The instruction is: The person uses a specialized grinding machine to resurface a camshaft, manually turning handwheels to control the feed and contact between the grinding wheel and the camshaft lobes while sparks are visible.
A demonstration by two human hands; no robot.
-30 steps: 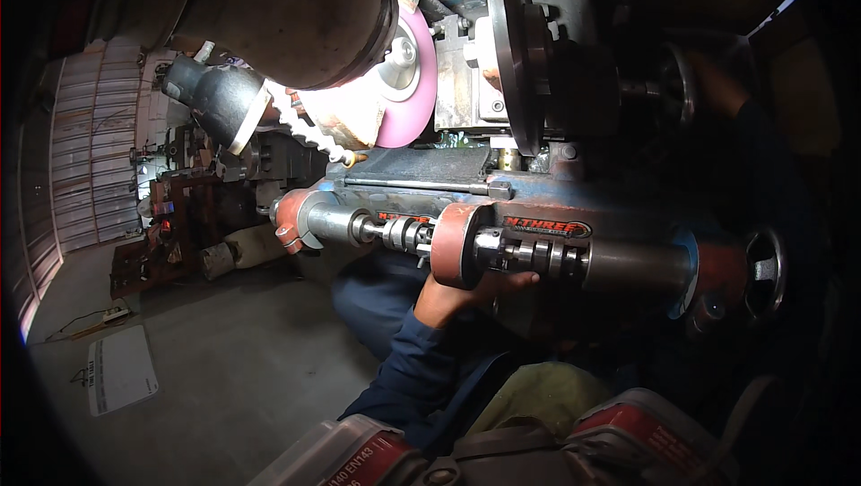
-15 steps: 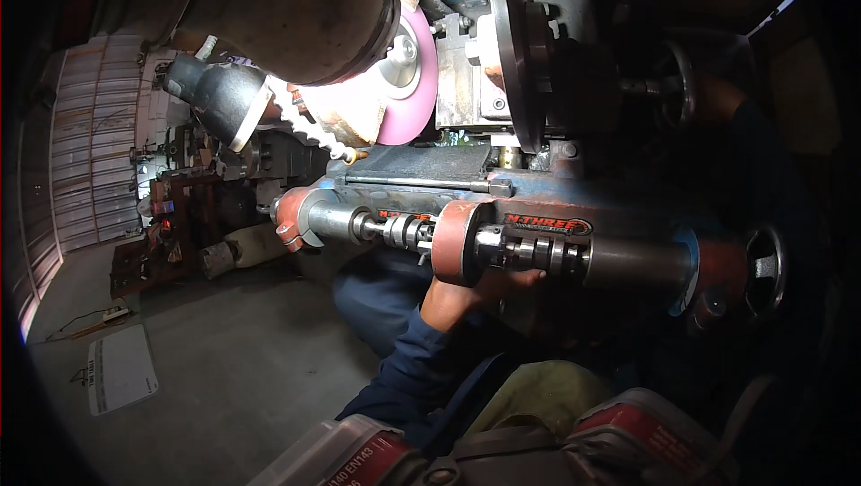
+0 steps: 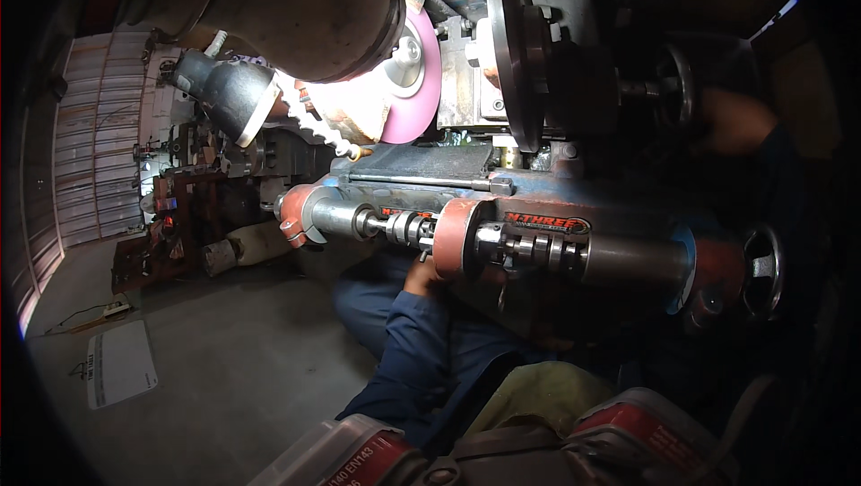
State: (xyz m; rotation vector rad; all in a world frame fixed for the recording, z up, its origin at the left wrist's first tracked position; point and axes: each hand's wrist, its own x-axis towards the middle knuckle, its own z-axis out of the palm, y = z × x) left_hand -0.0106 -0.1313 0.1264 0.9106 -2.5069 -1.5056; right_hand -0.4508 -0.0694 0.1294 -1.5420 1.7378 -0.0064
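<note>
A camshaft point(image 3: 535, 250) with shiny lobes is mounted horizontally between two metal holders, passing through a thick red ring point(image 3: 455, 239). My left hand point(image 3: 423, 277) is raised from below at the left side of this ring, next to the shaft. The ring and shaft hide its fingers, so its grip cannot be made out. At the far right my right hand point(image 3: 737, 122) is beside a dark handwheel point(image 3: 676, 87). Shadow and blur hide its fingers, and whether they hold the wheel is unclear.
A pink grinding wheel point(image 3: 420, 100) stands beyond the shaft, under a large brown duct point(image 3: 287, 11). A segmented coolant hose point(image 3: 314, 127) bends down beside it. Farther right is a dark upright disc point(image 3: 509, 56). Another handwheel point(image 3: 764, 269) sits at the right end.
My left hand has moved left, from under the right-hand lobes to the left side of the red ring. My right hand has shifted slightly right and down by the far handwheel.
</note>
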